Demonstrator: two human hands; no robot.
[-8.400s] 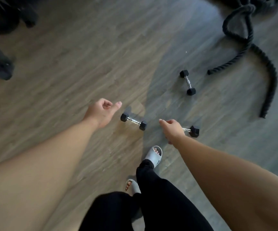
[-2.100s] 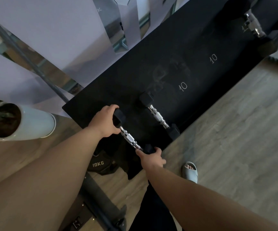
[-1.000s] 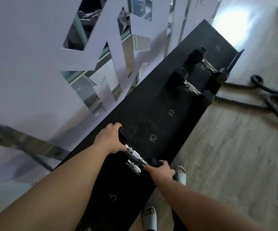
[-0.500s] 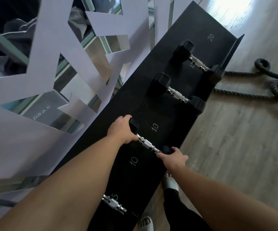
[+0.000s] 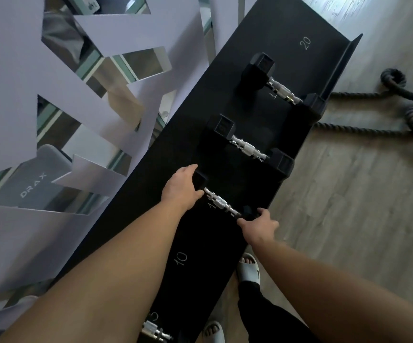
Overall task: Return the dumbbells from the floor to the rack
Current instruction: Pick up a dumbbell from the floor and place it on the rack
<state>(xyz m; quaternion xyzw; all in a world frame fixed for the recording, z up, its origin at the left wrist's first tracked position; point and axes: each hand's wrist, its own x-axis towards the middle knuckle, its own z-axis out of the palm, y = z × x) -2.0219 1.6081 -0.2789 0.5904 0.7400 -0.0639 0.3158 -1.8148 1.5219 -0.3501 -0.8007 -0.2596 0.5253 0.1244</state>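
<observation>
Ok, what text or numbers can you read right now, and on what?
"20": far end of the black slanted dumbbell rack, at.
"10": rack near the left forearm.
"5", partly cut off: rack bottom edge.
"DRAX": grey machine reflected in the mirror panel.
Numbers under the chrome handles, partly hidden: unreadable.
Dumbbell head markings: too blurred.

Matt black rack (image 5: 269,58); knurled shiny-metal dumbbell (image 5: 221,203) handle.

Head camera looks steeply down, close over the rack (image 5: 269,38).
</observation>
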